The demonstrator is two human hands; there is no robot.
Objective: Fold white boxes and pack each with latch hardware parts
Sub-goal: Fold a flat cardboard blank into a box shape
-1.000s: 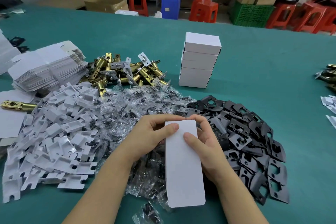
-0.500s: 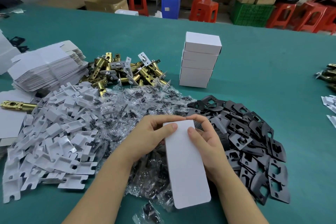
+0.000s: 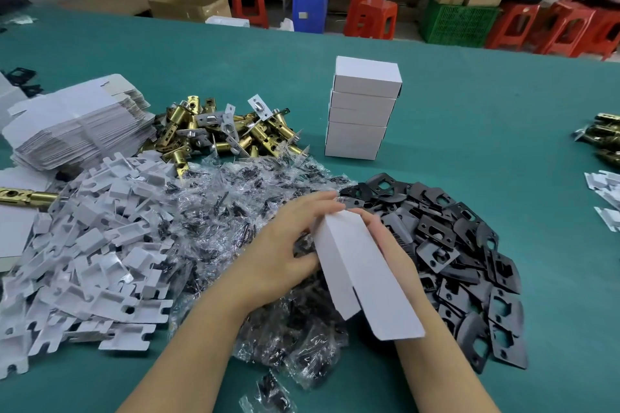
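Note:
A long white box (image 3: 362,273) is tilted on edge between my hands, two of its faces showing and an end flap hanging loose toward me. My left hand (image 3: 288,251) holds its left side, thumb under the lower edge and fingers over the far end. My right hand (image 3: 385,245) holds the right side, mostly hidden behind the box. Below lie clear bags of black screws (image 3: 235,211). Black strike plates (image 3: 469,261) are heaped to the right, white card inserts (image 3: 87,261) to the left, brass latches (image 3: 214,131) farther back. Finished white boxes (image 3: 362,111) stand stacked behind.
Flat box blanks (image 3: 73,124) are piled at the far left, with one brass latch (image 3: 27,196) beside them. More latches (image 3: 604,141) and white inserts (image 3: 604,198) sit at the right edge. Beyond the green table (image 3: 503,151) stand red stools, crates, cartons and a person.
The box lay flat-faced toward me; it has now rolled onto its edge, showing two sides, and swung to the right. My left hand slid down along its left side.

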